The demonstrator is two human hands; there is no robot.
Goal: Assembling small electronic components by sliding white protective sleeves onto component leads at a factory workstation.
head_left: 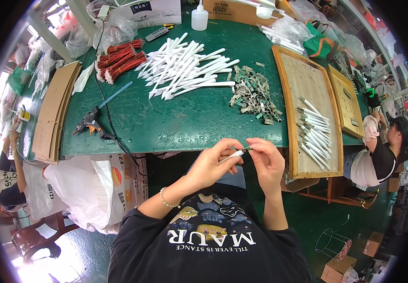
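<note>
On the left of the green table [175,122] we see a black glue gun [90,124], bundles of red wires [119,59] and, further right, a heap of white plastic handles [185,66]. Just below the table edge our left hand [211,165] grips a white handle piece [232,154], while our right hand [267,162] pinches the small part [247,148] at its tip. To the right lie a pile of small circuit boards [255,94] and a wooden tray [291,85] with finished pieces.

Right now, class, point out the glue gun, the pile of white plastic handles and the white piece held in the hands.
glue gun [90,123], head view, on its black body.
pile of white plastic handles [185,66], head view, mid-pile.
white piece [232,154], head view, on its shaft.
</note>
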